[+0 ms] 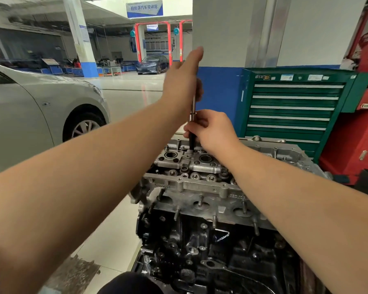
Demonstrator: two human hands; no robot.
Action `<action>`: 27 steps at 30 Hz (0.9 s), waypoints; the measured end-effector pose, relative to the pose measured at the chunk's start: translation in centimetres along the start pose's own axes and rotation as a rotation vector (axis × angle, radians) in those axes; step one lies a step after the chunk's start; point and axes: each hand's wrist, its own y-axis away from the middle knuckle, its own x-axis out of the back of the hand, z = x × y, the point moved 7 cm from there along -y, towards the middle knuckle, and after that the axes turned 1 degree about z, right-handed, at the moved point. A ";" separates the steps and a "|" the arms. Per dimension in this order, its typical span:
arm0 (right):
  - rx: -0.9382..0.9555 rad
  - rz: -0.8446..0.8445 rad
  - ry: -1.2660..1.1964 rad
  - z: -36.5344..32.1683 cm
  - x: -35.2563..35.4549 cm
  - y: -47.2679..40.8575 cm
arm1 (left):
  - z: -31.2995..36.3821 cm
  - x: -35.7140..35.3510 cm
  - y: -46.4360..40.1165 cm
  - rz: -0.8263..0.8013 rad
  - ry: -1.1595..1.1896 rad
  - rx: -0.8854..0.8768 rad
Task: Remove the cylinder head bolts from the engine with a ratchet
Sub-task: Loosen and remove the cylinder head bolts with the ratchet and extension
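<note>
The engine stands in front of me, its bare aluminium cylinder head (200, 184) on top of the dark block (200, 240). A long ratchet extension (193, 111) stands upright, with its dark socket (191, 151) set on a bolt at the far left end of the head. My right hand (212, 132) pinches the lower part of the extension just above the head. My left hand (183, 81) is raised at the tool's upper end with its fingers straight, and the palm covers the top of the tool. The ratchet's handle is hidden behind that hand.
A green drawer tool cabinet (291, 107) stands right behind the engine, with a red cabinet (359, 134) to its right. A silver car (30, 107) is parked on the left. A white and blue pillar (221, 39) rises behind my hands. Glossy workshop floor (125, 90) stretches away.
</note>
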 end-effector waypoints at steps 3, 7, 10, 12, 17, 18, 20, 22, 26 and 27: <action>0.084 0.057 0.169 -0.9 0.4 0.3 | 0.7 0.2 1.1 0.239 -0.046 -0.199; 0.014 0.096 0.237 -0.2 0.5 -0.3 | 0.2 -1.6 1.3 0.273 -0.133 -0.162; -0.037 0.114 0.216 0.2 0.6 -0.4 | 0.4 -2.0 1.1 0.312 -0.266 -0.213; -0.010 0.142 0.235 -0.3 0.9 -0.1 | 0.9 -2.4 0.6 0.285 -0.295 -0.228; -0.001 0.039 0.122 -0.1 0.0 0.1 | 0.2 -2.5 -1.1 -0.421 0.051 0.149; 0.009 0.003 0.126 0.0 -0.4 0.1 | 0.4 -2.0 -0.9 -0.547 0.108 0.187; 0.021 -0.051 0.107 0.1 -0.9 0.0 | 0.4 -1.1 -0.8 -0.601 0.159 0.223; 0.015 -0.051 0.116 0.3 -0.8 -0.1 | 0.5 -1.2 -0.4 -0.481 0.127 0.190; 0.025 -0.037 0.167 0.2 -0.5 -0.1 | 1.5 1.1 0.4 0.140 -0.079 -0.163; 0.052 -0.025 0.220 -0.1 -0.3 -0.1 | 1.5 1.0 0.8 0.194 -0.082 -0.211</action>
